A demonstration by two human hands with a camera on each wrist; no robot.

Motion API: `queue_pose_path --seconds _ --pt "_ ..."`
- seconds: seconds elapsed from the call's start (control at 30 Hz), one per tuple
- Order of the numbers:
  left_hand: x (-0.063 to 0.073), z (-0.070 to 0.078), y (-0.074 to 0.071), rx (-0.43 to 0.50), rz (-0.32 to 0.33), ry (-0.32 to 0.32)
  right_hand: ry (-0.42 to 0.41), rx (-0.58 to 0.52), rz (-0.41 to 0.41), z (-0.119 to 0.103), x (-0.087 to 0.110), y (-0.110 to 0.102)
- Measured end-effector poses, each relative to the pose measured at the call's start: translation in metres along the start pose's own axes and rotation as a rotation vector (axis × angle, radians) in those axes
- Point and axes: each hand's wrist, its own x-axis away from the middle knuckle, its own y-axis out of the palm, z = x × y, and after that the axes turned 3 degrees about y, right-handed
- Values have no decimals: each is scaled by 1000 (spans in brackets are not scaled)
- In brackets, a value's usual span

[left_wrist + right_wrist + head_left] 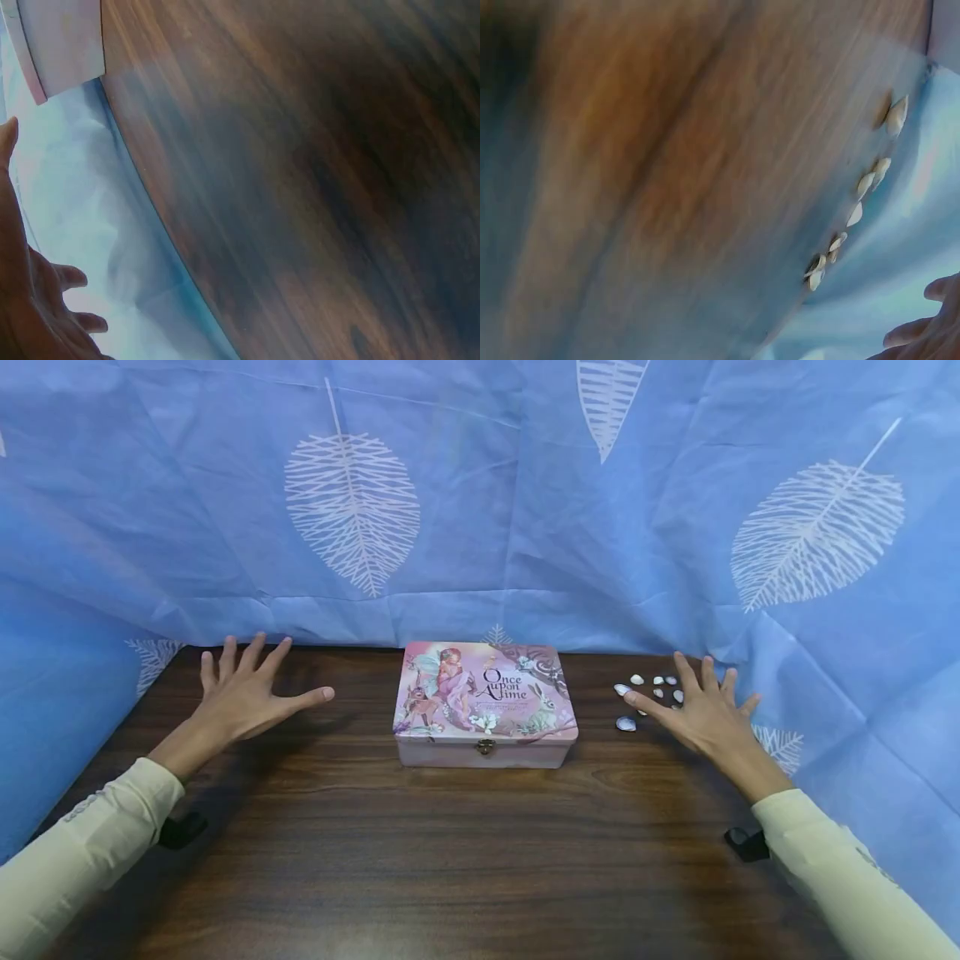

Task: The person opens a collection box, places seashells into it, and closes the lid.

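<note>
A pink tin box (486, 693) with fairy artwork and the words "Once upon A Time" sits at the back middle of the table, its lid down and a small metal clasp (485, 747) on the front. To its left my left hand (243, 697) is held over the table with fingers spread, holding nothing. My right hand (708, 714), also spread and holding nothing, hovers at the right beside several small white seashells (626, 723), partly covering the group in the head view. The right wrist view shows the seashells (897, 117) strung out near the table's far edge.
The dark wood table (450, 860) ends at the back against a blue cloth (480, 527) with white leaf prints, which also hangs at both sides. Dark straps (182, 831) show under the cream sleeves (97, 843).
</note>
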Motion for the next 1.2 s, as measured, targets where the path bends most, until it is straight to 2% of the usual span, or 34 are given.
queue_pose_path --seconds 0.33,0.67,0.9,1.2 --pt "-1 15 1 8 -8 66 -19 -44 13 -13 11 1" --pt "1 35 0 69 -36 148 -17 -87 -96 -27 22 5" --pt "7 52 3 92 -22 207 -41 -96 -81 -38 27 6" --pt "14 70 7 121 -19 237 -88 -150 -88 -48 37 9"
